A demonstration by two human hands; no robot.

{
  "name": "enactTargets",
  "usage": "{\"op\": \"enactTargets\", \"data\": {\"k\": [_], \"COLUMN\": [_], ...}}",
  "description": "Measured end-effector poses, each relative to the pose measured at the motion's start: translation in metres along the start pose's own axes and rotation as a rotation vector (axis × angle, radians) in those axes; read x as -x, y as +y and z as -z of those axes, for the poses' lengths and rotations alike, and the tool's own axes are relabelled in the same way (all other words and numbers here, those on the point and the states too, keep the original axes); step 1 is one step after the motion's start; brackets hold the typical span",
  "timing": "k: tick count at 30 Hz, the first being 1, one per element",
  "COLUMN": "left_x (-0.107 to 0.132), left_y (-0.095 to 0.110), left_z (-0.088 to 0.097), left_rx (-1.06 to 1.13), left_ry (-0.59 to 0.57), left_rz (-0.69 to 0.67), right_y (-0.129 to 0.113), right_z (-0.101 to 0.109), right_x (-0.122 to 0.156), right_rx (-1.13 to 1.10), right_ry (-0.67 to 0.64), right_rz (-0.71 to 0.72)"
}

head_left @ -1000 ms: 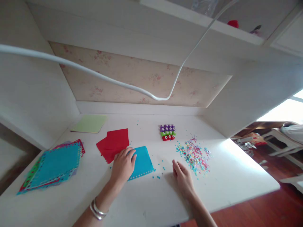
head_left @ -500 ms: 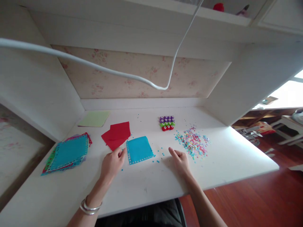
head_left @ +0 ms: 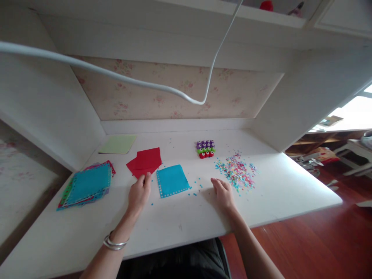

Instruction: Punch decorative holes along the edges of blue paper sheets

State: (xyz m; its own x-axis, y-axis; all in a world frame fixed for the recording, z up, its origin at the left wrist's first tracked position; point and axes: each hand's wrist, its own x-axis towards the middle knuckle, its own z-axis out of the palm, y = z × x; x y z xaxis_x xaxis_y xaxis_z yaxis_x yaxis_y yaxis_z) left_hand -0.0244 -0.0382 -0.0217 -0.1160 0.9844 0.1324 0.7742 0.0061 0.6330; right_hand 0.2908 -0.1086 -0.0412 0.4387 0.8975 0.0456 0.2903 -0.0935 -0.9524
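A blue square of paper (head_left: 173, 180) lies on the white desk, with a row of holes punched along its left and front edges. My left hand (head_left: 140, 192) is closed in a loose fist to the left of this square, its thumb on top by the front of the red paper sheets (head_left: 148, 159). On the other side, my right hand (head_left: 223, 192) rests closed on the desk, thumb side up, apart from the blue square. Nothing shows in either hand. Tiny blue paper dots (head_left: 195, 194) are scattered between the square and my right hand.
Punched, mostly blue sheets form a stack (head_left: 90, 182) at the left. Behind it lies pale green paper (head_left: 117, 144). Several small purple, green and red pieces (head_left: 205, 148) with eye-like spots stand in rows. Colourful confetti (head_left: 236, 170) spreads at the right. A white cable (head_left: 139, 81) hangs across the view.
My left hand has moved slightly away from the blue square, toward the red sheets. My right hand has shifted a little to the right. The view has tilted slightly.
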Motion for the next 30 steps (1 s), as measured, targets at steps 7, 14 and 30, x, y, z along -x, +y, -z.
{"op": "enactTargets", "data": {"k": [7,14,30], "left_x": [-0.0003,-0.0018,0.0005], "left_y": [-0.0019,-0.0047,-0.0057], "left_z": [-0.0011,-0.0009,-0.0044], "left_rx": [0.083,0.166,0.037], "left_ry": [0.022,0.063,-0.052], "left_rz": [0.047,0.063,0.008], "right_y": [-0.0002,-0.0015,-0.0085], "right_z": [-0.0006,0.0004,-0.0004], "right_x": [0.0032,0.0039,0.0037], "right_rx": [0.074,0.108,0.071], "right_ry": [0.014,0.016,0.011], "right_rz": [0.014,0.029,0.053]}}
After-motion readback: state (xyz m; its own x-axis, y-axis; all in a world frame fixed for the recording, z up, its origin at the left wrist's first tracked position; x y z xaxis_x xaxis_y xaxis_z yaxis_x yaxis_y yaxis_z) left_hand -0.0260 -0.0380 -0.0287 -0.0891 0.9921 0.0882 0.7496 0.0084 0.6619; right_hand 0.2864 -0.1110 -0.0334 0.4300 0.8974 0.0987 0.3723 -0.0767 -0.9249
